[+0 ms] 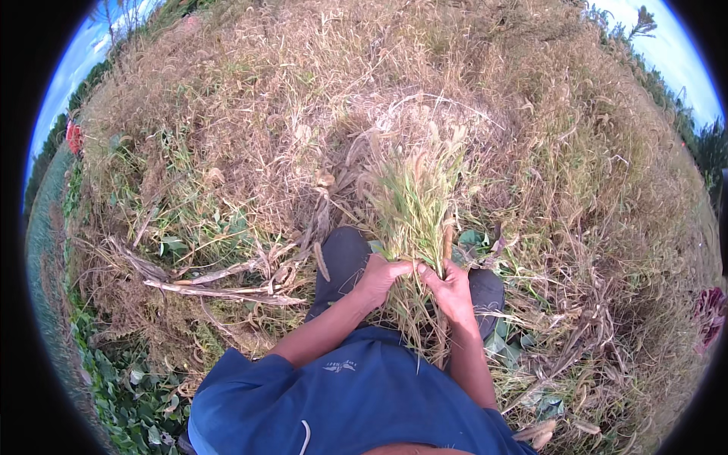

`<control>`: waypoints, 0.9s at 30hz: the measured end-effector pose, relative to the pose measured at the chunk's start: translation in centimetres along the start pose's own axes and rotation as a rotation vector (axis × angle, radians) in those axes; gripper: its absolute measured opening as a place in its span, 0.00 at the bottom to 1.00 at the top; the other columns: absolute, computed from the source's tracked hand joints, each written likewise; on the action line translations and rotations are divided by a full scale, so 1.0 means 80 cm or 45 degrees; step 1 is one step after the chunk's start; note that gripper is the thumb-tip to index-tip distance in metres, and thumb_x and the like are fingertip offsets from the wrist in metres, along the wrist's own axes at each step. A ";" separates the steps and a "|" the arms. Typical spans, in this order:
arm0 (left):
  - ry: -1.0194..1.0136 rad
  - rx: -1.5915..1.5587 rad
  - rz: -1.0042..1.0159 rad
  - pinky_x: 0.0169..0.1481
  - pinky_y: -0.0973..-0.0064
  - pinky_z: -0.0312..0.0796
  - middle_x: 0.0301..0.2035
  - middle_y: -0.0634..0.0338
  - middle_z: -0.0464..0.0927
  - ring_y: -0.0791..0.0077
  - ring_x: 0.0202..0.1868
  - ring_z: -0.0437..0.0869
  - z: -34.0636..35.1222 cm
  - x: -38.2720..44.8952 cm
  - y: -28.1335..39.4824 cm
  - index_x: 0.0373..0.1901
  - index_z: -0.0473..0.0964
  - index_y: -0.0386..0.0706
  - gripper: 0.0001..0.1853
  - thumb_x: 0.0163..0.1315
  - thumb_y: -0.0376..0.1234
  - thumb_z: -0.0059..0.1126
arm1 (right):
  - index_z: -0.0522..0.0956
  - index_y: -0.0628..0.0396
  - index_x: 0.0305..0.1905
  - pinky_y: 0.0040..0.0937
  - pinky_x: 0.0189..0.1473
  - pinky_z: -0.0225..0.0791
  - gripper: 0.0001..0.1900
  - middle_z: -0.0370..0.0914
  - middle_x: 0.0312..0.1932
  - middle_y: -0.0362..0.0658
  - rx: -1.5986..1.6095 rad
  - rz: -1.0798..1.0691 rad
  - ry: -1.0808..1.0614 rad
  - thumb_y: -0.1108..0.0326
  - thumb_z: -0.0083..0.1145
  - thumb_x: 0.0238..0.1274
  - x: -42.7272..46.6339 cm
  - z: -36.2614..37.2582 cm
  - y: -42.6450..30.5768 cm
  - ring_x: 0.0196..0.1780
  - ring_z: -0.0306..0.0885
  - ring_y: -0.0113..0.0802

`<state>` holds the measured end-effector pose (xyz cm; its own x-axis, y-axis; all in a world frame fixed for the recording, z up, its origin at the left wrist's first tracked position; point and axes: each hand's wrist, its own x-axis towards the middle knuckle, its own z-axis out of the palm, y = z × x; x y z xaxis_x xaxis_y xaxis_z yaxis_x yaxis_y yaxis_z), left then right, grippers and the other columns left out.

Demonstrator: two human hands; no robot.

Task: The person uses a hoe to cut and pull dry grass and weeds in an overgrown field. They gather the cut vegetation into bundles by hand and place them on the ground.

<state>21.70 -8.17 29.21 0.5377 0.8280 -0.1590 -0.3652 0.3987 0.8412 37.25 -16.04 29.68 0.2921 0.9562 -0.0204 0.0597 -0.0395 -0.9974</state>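
Note:
A bundle of foxtail grass [418, 193], green and straw-coloured with bristly seed heads, stands upright between my knees. My left hand [382, 280] is closed around its lower stems from the left. On the other side, my right hand [450, 287] grips the same stems, and both thumbs nearly meet at the front. Loose stem ends hang below the hands toward my blue shirt [364, 392]. A brown stick-like piece [448, 236] rises just behind my right fingers; whether it is a handle or a thick stalk I cannot tell.
Dry corn stalks [227, 291] lie to the left, with more withered stalks [574, 347] at right. Tall dry grass [273, 114] spreads ahead. Green leafy vines [122, 392] grow at lower left. A reddish net-like bundle [710, 318] sits at the right rim, something red [74, 137] far left.

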 end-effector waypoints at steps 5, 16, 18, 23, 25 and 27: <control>0.044 -0.033 -0.007 0.47 0.72 0.77 0.42 0.57 0.86 0.73 0.41 0.87 0.007 0.000 0.006 0.49 0.81 0.33 0.16 0.59 0.25 0.68 | 0.83 0.62 0.53 0.21 0.45 0.72 0.13 0.85 0.41 0.35 0.109 -0.068 -0.051 0.72 0.68 0.66 0.003 0.005 0.011 0.41 0.76 0.17; 0.011 -0.058 -0.028 0.47 0.72 0.78 0.39 0.55 0.87 0.72 0.40 0.88 -0.003 0.002 0.001 0.46 0.82 0.31 0.15 0.56 0.25 0.69 | 0.84 0.62 0.49 0.21 0.33 0.67 0.09 0.81 0.31 0.33 0.015 0.037 0.022 0.72 0.66 0.67 0.002 0.000 0.001 0.32 0.70 0.16; 0.028 -0.050 -0.061 0.47 0.72 0.78 0.39 0.55 0.87 0.71 0.40 0.88 -0.003 -0.001 0.005 0.46 0.82 0.31 0.15 0.56 0.25 0.69 | 0.84 0.62 0.49 0.21 0.33 0.67 0.10 0.81 0.30 0.34 -0.046 0.066 0.028 0.71 0.66 0.67 0.001 -0.003 0.002 0.31 0.70 0.16; 0.021 0.004 -0.091 0.50 0.72 0.78 0.40 0.54 0.87 0.71 0.41 0.88 -0.009 0.008 -0.002 0.48 0.81 0.30 0.17 0.55 0.24 0.69 | 0.83 0.63 0.50 0.25 0.35 0.70 0.12 0.83 0.30 0.38 -0.124 0.007 0.100 0.70 0.66 0.66 -0.001 -0.004 -0.004 0.31 0.72 0.18; 0.058 0.023 -0.094 0.50 0.73 0.77 0.41 0.53 0.88 0.71 0.41 0.88 -0.003 0.008 -0.002 0.46 0.83 0.29 0.16 0.54 0.23 0.69 | 0.83 0.64 0.51 0.27 0.36 0.71 0.12 0.84 0.31 0.40 -0.217 -0.046 0.149 0.70 0.65 0.66 -0.003 -0.007 -0.003 0.32 0.73 0.19; 0.111 -0.002 -0.092 0.51 0.73 0.77 0.41 0.54 0.87 0.71 0.42 0.88 0.009 0.007 0.010 0.48 0.82 0.31 0.18 0.53 0.23 0.70 | 0.82 0.63 0.51 0.29 0.38 0.72 0.13 0.85 0.30 0.43 -0.261 -0.081 0.217 0.70 0.65 0.66 0.000 -0.009 -0.004 0.33 0.73 0.20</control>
<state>22.25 -7.68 30.12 0.4945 0.8281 -0.2640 -0.3287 0.4594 0.8252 37.93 -16.25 30.03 0.4367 0.8968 0.0710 0.2700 -0.0553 -0.9613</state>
